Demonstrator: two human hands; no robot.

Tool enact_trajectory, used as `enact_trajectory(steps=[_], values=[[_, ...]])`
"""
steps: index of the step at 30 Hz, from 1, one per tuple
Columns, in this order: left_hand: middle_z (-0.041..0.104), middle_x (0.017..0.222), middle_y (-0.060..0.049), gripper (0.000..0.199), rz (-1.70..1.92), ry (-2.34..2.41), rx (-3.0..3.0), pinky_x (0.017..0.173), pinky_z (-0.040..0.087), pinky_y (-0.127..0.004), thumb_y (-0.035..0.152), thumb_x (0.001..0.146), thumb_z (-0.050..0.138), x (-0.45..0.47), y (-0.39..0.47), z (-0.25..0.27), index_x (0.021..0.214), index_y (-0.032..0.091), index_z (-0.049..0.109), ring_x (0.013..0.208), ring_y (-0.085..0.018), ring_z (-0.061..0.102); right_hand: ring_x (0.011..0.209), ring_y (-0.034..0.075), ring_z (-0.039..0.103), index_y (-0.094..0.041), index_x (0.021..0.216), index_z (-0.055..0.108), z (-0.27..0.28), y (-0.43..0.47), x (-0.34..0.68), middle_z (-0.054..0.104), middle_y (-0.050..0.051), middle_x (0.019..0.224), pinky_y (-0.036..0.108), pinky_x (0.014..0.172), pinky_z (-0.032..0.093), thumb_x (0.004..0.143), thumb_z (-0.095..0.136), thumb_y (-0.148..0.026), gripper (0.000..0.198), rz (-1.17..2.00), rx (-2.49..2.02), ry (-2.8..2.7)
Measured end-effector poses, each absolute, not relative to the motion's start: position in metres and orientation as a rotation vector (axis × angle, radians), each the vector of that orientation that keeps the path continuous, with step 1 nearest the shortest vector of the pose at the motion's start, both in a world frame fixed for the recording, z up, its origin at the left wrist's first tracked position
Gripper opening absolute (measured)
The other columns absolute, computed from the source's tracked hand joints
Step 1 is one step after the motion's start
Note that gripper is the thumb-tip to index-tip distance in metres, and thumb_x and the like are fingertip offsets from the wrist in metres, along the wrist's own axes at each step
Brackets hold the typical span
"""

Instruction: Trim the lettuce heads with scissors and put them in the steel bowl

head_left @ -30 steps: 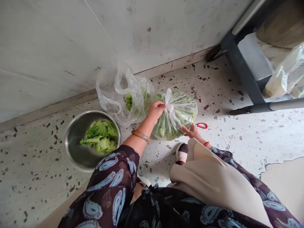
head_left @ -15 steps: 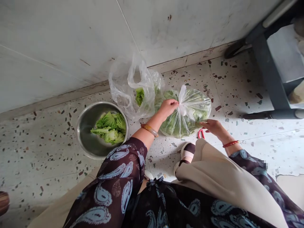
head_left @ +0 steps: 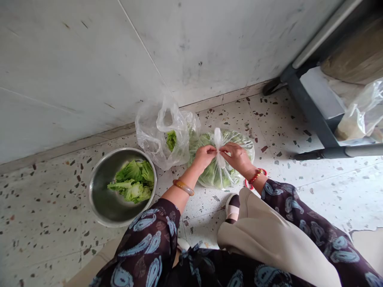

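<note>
Terrazzo floor (head_left: 44, 227). I see L hand (head_left: 204, 156) + R hand (head_left: 238, 158) pinching gathered neck (head_left: 218, 138) of plastic bag (head_left: 222, 180) w/ greens (head_left: 206, 175); prob. light, soft, slippery; best held at neck.

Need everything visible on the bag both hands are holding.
Clear plastic bag, thin-looking, rounded, full of leafy greens, sitting on the speckled floor beside the handled carrier bag. Creases fan from its whitish gathered neck; a loose end sticks up. Left hand and right hand pinch the neck from opposite sides.
</note>
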State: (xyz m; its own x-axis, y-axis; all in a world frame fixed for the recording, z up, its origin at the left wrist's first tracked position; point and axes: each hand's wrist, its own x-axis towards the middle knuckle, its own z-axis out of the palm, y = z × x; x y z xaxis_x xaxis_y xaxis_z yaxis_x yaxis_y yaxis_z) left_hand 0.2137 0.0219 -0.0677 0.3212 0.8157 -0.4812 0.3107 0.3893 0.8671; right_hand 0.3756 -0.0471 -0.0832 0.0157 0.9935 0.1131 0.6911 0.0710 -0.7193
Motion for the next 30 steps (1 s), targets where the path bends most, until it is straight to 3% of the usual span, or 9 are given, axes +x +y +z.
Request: enact_trajectory(steps=[5,9,12,16,20,25,30], values=[[0.065,0.067,0.0,0.011,0.465,1.272,1.231,0.067,0.043,-0.027,0.029,0.068,0.071,0.212,0.02,-0.072,0.071,0.019,0.072,0.067,-0.015,0.056,0.101,0.026,0.066,-0.02,0.095,0.076,-0.086,-0.046,0.367,0.075,0.011,0.103,0.039,0.098,0.048,0.092,0.065,-0.015,0.011,0.634,-1.844,-1.709],[0.066,0.069,0.0,0.02,0.433,1.25,1.321,0.064,0.042,-0.027,0.039,0.072,0.069,0.21,0.029,-0.081,0.075,0.019,0.071,0.066,-0.016,0.057,0.096,0.022,0.068,-0.022,0.089,0.073,-0.089,-0.033,0.361,0.076,0.004,0.095,0.032,0.093,0.049,0.084,0.072,-0.014,0.009,0.588,-1.907,-1.692],[0.067,0.071,-0.001,0.017,0.329,1.238,1.536,0.067,0.045,-0.028,0.035,0.078,0.063,0.208,0.037,-0.082,0.078,0.02,0.07,0.067,-0.018,0.06,0.09,0.021,0.068,-0.021,0.083,0.071,-0.093,-0.027,0.361,0.075,0.002,0.087,0.031,0.088,0.049,0.081,0.074,-0.014,0.008,0.577,-1.937,-1.664],[0.071,0.09,-0.007,0.016,0.205,1.204,2.05,0.077,0.048,-0.032,0.027,0.088,0.057,0.206,0.039,-0.069,0.081,0.021,0.07,0.08,-0.022,0.067,0.093,0.023,0.067,-0.021,0.085,0.072,-0.095,-0.029,0.361,0.075,0.002,0.09,0.033,0.088,0.048,0.085,0.071,-0.016,0.005,0.592,-1.934,-1.647],[0.071,0.104,-0.012,0.021,-0.026,1.193,2.47,0.075,0.047,-0.036,0.028,0.095,0.054,0.21,0.036,-0.057,0.083,0.021,0.071,0.088,-0.028,0.068,0.096,0.024,0.066,-0.021,0.084,0.072,-0.097,-0.029,0.362,0.074,0.004,0.092,0.034,0.088,0.047,0.089,0.069,-0.02,0.006,0.63,-1.932,-1.651],[0.072,0.094,-0.012,0.019,-0.025,1.203,2.429,0.079,0.048,-0.036,0.022,0.091,0.056,0.221,0.042,-0.064,0.077,0.021,0.068,0.09,-0.029,0.068,0.095,0.025,0.065,-0.022,0.083,0.073,-0.097,-0.027,0.368,0.075,0.005,0.094,0.036,0.088,0.047,0.094,0.067,-0.025,0.013,0.667,-1.944,-1.631],[0.064,0.063,-0.003,0.016,0.183,1.314,1.841,0.069,0.041,-0.029,0.016,0.077,0.063,0.23,0.048,-0.081,0.061,0.022,0.06,0.067,-0.02,0.058,0.094,0.022,0.068,-0.023,0.093,0.075,-0.098,-0.04,0.372,0.077,0.002,0.097,0.031,0.086,0.049,0.1,0.059,-0.024,0.017,0.727,-1.883,-1.503]])
